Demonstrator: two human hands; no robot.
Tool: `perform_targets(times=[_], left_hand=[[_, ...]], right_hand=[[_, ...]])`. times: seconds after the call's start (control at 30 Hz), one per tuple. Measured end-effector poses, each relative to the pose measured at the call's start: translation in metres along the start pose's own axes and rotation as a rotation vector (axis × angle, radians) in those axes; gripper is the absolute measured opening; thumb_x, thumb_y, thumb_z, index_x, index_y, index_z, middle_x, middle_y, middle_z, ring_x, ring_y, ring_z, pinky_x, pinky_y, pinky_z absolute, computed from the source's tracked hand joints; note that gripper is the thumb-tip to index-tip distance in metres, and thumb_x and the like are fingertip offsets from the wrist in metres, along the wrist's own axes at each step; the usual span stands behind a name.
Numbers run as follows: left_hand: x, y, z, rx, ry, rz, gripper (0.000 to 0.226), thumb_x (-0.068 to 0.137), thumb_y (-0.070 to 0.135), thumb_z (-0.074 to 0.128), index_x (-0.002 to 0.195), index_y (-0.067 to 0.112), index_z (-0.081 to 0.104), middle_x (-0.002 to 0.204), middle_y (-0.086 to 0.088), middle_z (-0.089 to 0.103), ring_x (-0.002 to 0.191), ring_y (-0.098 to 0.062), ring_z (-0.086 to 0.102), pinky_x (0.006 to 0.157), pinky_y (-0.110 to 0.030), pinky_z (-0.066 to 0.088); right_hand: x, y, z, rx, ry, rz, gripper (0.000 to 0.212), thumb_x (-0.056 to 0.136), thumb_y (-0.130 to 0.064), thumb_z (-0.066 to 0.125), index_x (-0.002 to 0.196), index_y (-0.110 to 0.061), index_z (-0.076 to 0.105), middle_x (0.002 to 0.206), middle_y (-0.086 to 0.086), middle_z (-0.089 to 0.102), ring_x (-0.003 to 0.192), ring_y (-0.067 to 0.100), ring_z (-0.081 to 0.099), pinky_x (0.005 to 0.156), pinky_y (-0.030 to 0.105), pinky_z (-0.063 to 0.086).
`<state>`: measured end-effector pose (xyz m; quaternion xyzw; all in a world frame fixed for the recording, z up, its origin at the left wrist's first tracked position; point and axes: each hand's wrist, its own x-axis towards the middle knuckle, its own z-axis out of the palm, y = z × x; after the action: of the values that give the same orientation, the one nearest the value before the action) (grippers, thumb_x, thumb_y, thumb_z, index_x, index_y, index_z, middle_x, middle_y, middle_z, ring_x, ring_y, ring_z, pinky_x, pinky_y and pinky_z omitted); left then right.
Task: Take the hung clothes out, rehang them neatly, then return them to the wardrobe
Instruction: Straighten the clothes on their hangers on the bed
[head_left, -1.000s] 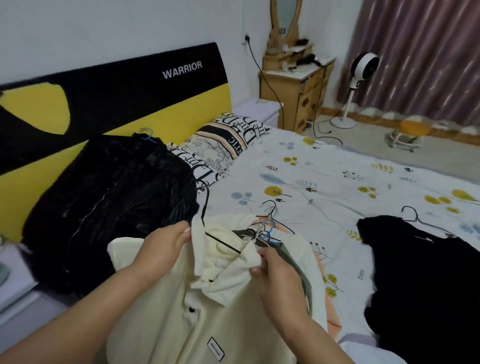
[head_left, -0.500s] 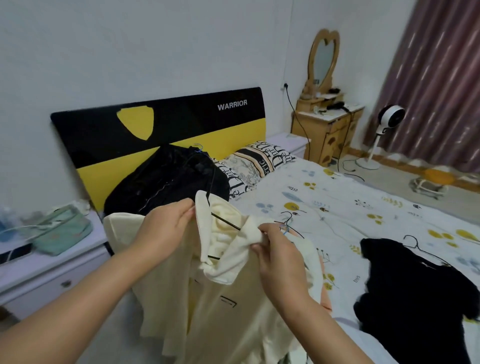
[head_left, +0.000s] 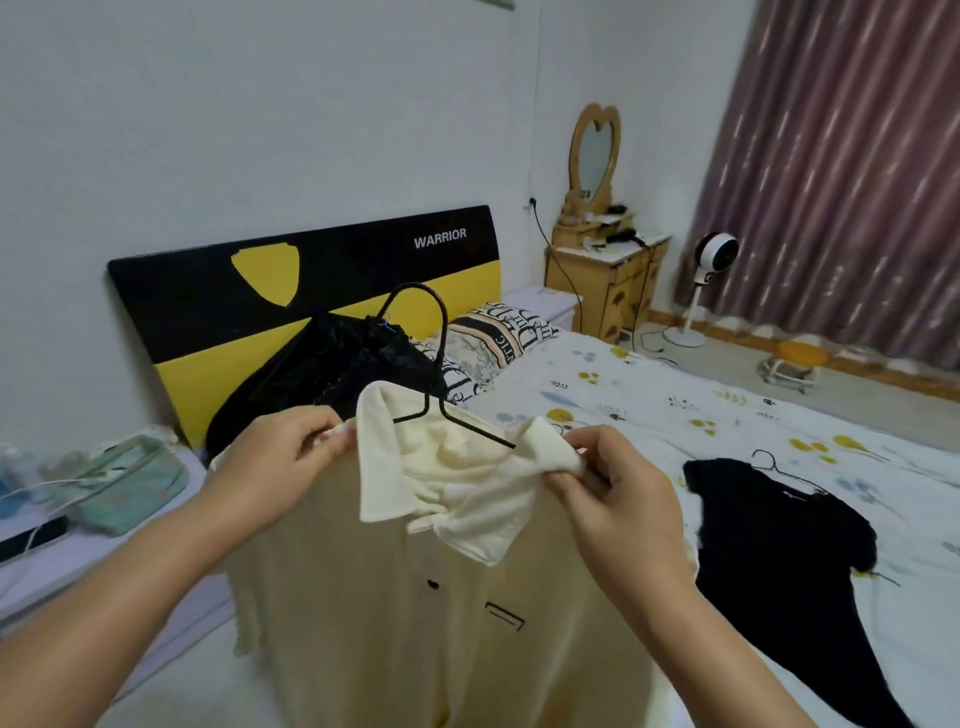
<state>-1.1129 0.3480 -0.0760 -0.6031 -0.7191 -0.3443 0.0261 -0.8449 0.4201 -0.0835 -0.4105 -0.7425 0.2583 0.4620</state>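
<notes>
Hands first. My left hand (head_left: 280, 457) pinches the cream shirt (head_left: 415, 597) at the left side of its collar, fingers curled tight on the cloth. My right hand (head_left: 613, 499) grips the other side of the collar, with a bunch of cloth squeezed between thumb and fingers. I hold the shirt up in the air, above the near edge of the bed (head_left: 649, 405), and it hangs down in front of me. A black hanger (head_left: 434, 364) sits inside the neck of the shirt, and its hook sticks up past the collar. One arm of the hanger shows bare near my right hand.

A shiny black jacket (head_left: 332, 364) leans against the headboard (head_left: 322, 280) at the top left corner of the bed. A black top (head_left: 779, 545) lies flat near the right edge of the bed, with a thin hanger in it. A patterned pillow (head_left: 498, 338) lies at the head of the bed, just beside the jacket.
</notes>
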Motion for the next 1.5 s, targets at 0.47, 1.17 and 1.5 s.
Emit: perform_targets(times=[0.47, 1.17, 1.5], left_hand=[[-0.092, 0.031, 0.027, -0.227, -0.226, 0.202, 0.049, 0.067, 0.067, 0.043, 0.051, 0.021, 0.04, 0.049, 0.007, 0.042, 0.05, -0.01, 0.039, 0.049, -0.028, 0.025], [-0.127, 0.214, 0.224, -0.308, -0.527, 0.351, 0.049, 0.081, 0.045, 0.061, 0.052, 0.013, 0.038, 0.049, 0.001, 0.037, 0.051, -0.015, 0.038, 0.053, -0.032, 0.025], [-0.095, 0.242, 0.315, -0.255, -0.536, 0.261, 0.049, 0.083, 0.036, 0.064, 0.049, 0.02, 0.033, 0.046, 0.002, 0.033, 0.049, -0.014, 0.037, 0.051, -0.032, 0.024]], right_hand=[[-0.16, -0.028, -0.07, 0.043, 0.155, 0.202, 0.029, 0.072, 0.003, 0.071, 0.075, -0.025, 0.062, 0.057, -0.003, 0.056, 0.051, 0.004, 0.046, 0.05, 0.015, 0.034], [-0.251, 0.111, -0.239, -0.049, 0.388, 0.554, 0.037, 0.072, -0.002, 0.072, 0.08, -0.037, 0.062, 0.051, -0.008, 0.051, 0.049, 0.004, 0.039, 0.05, 0.02, 0.031], [-0.206, 0.21, -0.258, -0.096, 0.317, 0.642, 0.028, 0.074, -0.002, 0.069, 0.074, -0.028, 0.058, 0.047, -0.013, 0.041, 0.047, 0.004, 0.035, 0.043, 0.012, 0.027]])
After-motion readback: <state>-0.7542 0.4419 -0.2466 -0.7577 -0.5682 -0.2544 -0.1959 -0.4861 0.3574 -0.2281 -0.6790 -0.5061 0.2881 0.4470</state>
